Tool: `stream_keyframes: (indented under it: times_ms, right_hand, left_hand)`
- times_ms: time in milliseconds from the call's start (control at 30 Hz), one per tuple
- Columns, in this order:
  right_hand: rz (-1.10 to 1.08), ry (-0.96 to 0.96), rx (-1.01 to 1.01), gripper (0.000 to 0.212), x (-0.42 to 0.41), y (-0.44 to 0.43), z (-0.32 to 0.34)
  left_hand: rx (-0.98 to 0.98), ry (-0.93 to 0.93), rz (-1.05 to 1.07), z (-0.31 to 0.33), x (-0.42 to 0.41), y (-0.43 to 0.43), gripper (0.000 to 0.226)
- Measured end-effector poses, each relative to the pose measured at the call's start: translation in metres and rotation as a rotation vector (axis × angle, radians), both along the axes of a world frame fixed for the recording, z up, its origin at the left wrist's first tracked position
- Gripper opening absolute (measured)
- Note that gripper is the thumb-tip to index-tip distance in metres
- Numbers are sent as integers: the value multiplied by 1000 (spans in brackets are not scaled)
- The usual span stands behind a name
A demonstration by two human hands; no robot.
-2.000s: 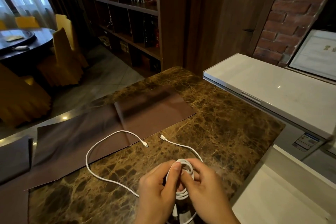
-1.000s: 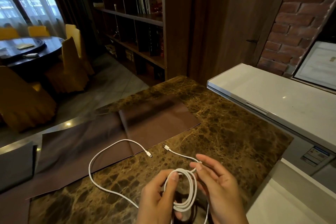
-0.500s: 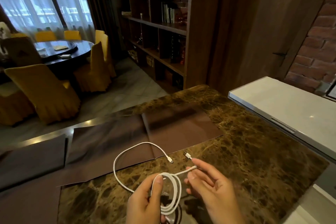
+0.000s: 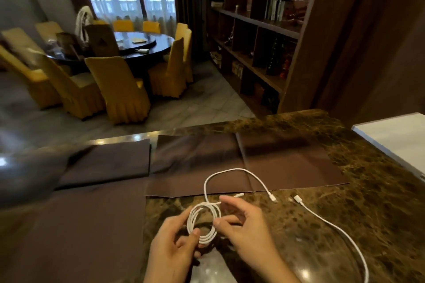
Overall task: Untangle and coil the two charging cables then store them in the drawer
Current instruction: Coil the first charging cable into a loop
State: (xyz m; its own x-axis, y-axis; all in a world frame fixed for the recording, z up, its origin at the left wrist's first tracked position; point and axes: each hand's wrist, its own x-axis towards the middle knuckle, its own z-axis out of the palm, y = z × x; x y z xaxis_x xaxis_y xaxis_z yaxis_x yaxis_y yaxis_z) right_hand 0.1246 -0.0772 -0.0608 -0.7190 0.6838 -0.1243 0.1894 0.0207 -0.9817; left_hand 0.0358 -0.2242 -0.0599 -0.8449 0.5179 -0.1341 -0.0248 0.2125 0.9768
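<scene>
Since the earlier frames the view has been swung leftward, so that the dining table point(image 4: 140, 46) and yellow chairs point(image 4: 117, 89) are now seen, and a second cable point(image 4: 333, 225) has been left lying loose on the desk point(image 4: 379, 213) to the right. A coiled cable point(image 4: 203, 224) of several white loops is held above the marble desk. The coil's lower rim is pinched by the left hand point(image 4: 172, 250), thumb in front. The right hand point(image 4: 250, 230) is held half open, its fingers point(image 4: 230, 201) loosely touching the coil's uncoiled tail, which arcs over the brown mat point(image 4: 299, 167) and ends in a plug on the desk.
</scene>
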Motion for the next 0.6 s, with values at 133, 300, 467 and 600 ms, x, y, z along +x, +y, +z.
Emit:
stream_keyframes:
  times_ms: [133, 300, 467, 600]
  right_hand:
    - [49, -73, 71, 45, -30, -24, -19]
    - [75, -245, 205, 42, -36, -39, -37]
    - [104, -340, 359, 40, -39, -43, -35]
    - [98, -337, 451, 37, -41, -46, -37]
  left_hand:
    - [-181, 247, 19, -16, -27, -30, 62]
    - [-416, 470, -88, -31, -45, -49, 43]
    - [-483, 527, -152, -34, -54, -45, 38]
    - [-521, 634, -186, -44, -52, -44, 47]
